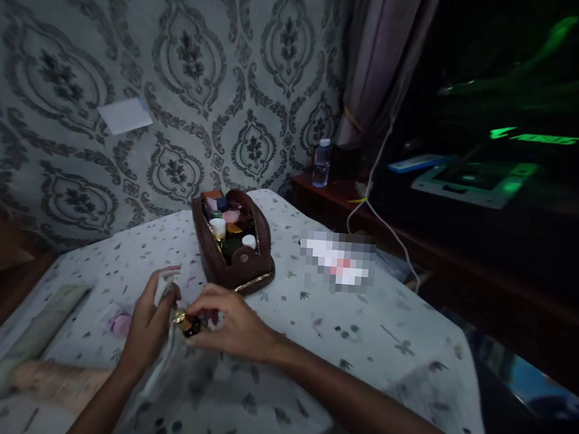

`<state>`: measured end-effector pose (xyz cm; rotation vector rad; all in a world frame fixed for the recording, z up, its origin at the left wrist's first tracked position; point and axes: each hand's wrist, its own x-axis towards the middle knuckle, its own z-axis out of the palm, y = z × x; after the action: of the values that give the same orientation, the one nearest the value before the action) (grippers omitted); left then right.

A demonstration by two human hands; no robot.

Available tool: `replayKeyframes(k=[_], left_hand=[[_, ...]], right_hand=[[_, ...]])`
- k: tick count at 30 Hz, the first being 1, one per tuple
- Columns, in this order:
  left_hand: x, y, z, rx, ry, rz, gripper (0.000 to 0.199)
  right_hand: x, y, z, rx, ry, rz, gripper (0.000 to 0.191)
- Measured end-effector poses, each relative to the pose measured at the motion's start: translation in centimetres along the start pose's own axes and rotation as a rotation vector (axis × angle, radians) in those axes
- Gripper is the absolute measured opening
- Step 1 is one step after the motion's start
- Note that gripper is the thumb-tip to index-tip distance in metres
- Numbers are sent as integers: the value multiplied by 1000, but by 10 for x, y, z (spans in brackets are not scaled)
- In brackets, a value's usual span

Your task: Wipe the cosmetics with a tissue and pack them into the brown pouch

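My right hand (231,326) holds a small dark bottle (191,325) with a gold cap between thumb and fingers, just right of my left hand. A white cloth (164,287) is pinched in my left hand (151,313) and hangs down toward the table. Beyond both hands an open brown bag (243,267) rests on the patterned tablecloth. Inside it lie several small items, among them a white jar (217,227) and a white cap (249,241).
A pale tube (42,331), a peach-coloured tube (63,383) and a small pink item (120,324) lie at the left. A blurred-out white and red item (339,258) is right of the bag. A clear bottle (322,163) and a cable (389,230) are farther back.
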<state>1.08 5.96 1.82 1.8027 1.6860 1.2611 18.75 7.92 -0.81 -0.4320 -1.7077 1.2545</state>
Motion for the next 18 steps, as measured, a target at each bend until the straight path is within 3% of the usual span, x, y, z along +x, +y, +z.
replayKeyframes(k=[5, 9, 11, 14, 18], left_hand=[[17, 21, 11, 383, -232, 462, 44], [33, 43, 25, 876, -284, 447, 71], [41, 49, 28, 995, -278, 402, 76], [48, 44, 27, 976, -249, 424, 68], [50, 26, 25, 836, -159, 559, 62]], right_hand=[[4, -44, -51, 83, 251, 90, 33], [23, -54, -84, 108, 383, 50, 33], [34, -49, -93, 54, 388, 4, 31], [46, -38, -97, -74, 368, -26, 27], [49, -28, -96, -297, 288, -21, 23]])
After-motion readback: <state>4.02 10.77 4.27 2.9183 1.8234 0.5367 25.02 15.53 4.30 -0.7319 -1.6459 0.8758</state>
